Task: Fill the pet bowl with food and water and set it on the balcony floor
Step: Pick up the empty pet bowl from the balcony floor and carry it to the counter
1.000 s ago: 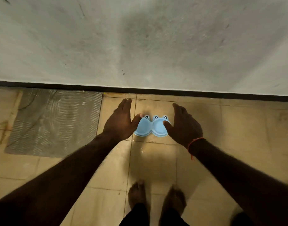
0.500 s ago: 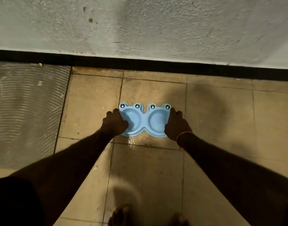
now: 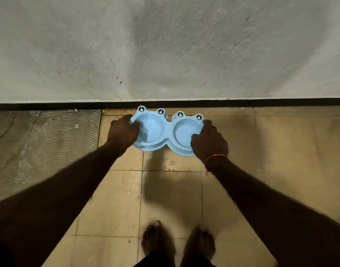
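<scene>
From the head camera, looking down, a light blue double pet bowl [image 3: 166,132] sits at the foot of a rough grey wall [image 3: 165,47]. Its far edge, with four small frog eyes, is just beside the black skirting strip [image 3: 261,102] that runs along the bottom of this wall. The bowl has two round cups, joined side by side. Whether there is food or water inside the cups, I cannot tell; both look plain blue.

The left hand [image 3: 123,132] holds the left end of the bowl, fingers curled over the rim, thumb on the inside of the left cup. The right hand [image 3: 208,141] holds the right end in the same way, fingers closed around the rim. An orange thread bracelet [image 3: 213,158] is on the right wrist. If the bowl rests fully on the beige tiled floor [image 3: 184,199] or is a little lifted, the picture does not show clearly.

On the near side of the bowl, the tile has a small wet patch [image 3: 170,162]. Left of the bowl, a grey ridged mat [image 3: 46,143] lies against the same skirting. Well nearer than the bowl, two bare feet [image 3: 177,241] stand on the tiles.
</scene>
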